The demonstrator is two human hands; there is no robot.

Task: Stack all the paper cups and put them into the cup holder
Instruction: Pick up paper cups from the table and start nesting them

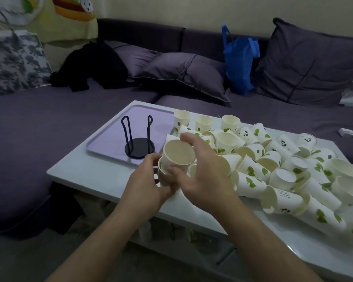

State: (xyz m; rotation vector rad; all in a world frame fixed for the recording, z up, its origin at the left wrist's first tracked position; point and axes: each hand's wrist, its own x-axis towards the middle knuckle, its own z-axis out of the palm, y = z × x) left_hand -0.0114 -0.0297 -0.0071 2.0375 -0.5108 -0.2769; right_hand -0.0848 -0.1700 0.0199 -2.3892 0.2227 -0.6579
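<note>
Both hands, left hand (pixel 149 180) and right hand (pixel 200 169), grip stacked cups (pixel 176 157).

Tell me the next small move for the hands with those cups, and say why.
Probably push the upper cup down into the cup below it until it seats. The right hand grips the upper cup, the left hand holds the lower one, and the upper cup sits only partly nested. The black cup holder on the tray is empty, and many loose cups remain.
</note>
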